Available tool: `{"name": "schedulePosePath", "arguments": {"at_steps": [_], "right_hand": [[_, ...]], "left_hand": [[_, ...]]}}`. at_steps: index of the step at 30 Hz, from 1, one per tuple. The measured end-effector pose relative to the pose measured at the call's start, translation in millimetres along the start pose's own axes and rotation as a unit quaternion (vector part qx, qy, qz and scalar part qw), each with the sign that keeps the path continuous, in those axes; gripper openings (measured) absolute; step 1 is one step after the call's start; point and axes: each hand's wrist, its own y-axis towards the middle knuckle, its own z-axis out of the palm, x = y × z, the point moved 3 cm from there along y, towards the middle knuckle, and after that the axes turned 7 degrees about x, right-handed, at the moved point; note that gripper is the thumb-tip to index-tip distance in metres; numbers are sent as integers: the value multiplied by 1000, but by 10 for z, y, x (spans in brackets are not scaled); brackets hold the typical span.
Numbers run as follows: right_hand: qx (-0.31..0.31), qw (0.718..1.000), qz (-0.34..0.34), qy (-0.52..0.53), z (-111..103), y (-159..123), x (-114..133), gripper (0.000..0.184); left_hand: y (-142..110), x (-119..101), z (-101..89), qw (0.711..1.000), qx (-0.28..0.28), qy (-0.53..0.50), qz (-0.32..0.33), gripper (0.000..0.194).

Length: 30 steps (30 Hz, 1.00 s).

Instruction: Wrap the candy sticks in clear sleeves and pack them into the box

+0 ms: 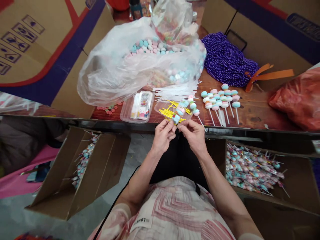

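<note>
A candy lollipop (pixel 179 112) of pink, white and blue pieces in a clear printed wrapper points away from me at the table's front edge. At its near end, my left hand (pixel 163 136) is closed in a pinch. Close beside it, my right hand (pixel 193 137) also pinches that end with thumb and forefinger. What lies between the fingertips is too small to make out. Just beyond them, a shallow plastic tray (pixel 158 107) holds yellow twist ties (pixel 167 112). An unwrapped candy lollipop (pixel 193 106) leans by its right side.
Printed wrappers (pixel 143 105) fill a plastic box (pixel 124 111) at left. Behind are white sticks (pixel 176 91) and a big bag of candies (pixel 107 63). Several lollipops (pixel 221 96) lie right, near purple cord (pixel 225 60). Cartons (pixel 100 160) (pixel 297 176) with lollipops flank me below.
</note>
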Motion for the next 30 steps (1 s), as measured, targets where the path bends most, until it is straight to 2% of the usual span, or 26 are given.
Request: {"name": "schedulePosePath", "arguments": {"at_steps": [4,7,9,11,14,16,18,21,23,25,26,28,30], "right_hand": [[33,998,-45,21,-89,-27,50,22],[112,991,-74,10,-153,-56,134,22],[155,986,-65,2,-171,-78,142,19],[139,988,-65,-32,-183,-102,121,15],[59,989,-85,-104,-184,-156,94,11],[22,987,-87,-133,-181,-202,100,9],[10,987,-72,-143,-189,-238,117,7],[37,995,-22,-95,-214,-268,120,7],[58,997,10,-45,-231,-288,106,13],[53,998,15,-32,-261,-320,99,21],[40,998,2,-49,-282,-339,104,22],[-6,990,-66,-127,-335,-383,141,17],[-40,958,-165,-232,-372,-427,192,13]], "left_hand": [[-76,-31,35,987,59,-72,-132,28],[-139,-13,71,963,132,-97,-214,28],[-166,42,97,955,165,-77,-234,34],[-166,109,109,968,151,-23,-197,38],[-162,165,117,992,80,86,-52,33],[-182,186,131,988,60,144,16,30],[-202,201,141,981,57,183,36,31],[-197,201,136,981,42,186,27,34],[-168,215,136,990,36,133,-18,35],[-133,233,147,995,32,58,-79,37],[-119,237,155,994,29,24,-105,38],[-100,236,179,990,20,-22,-138,39],[-97,231,213,987,16,-46,-155,39]]}}
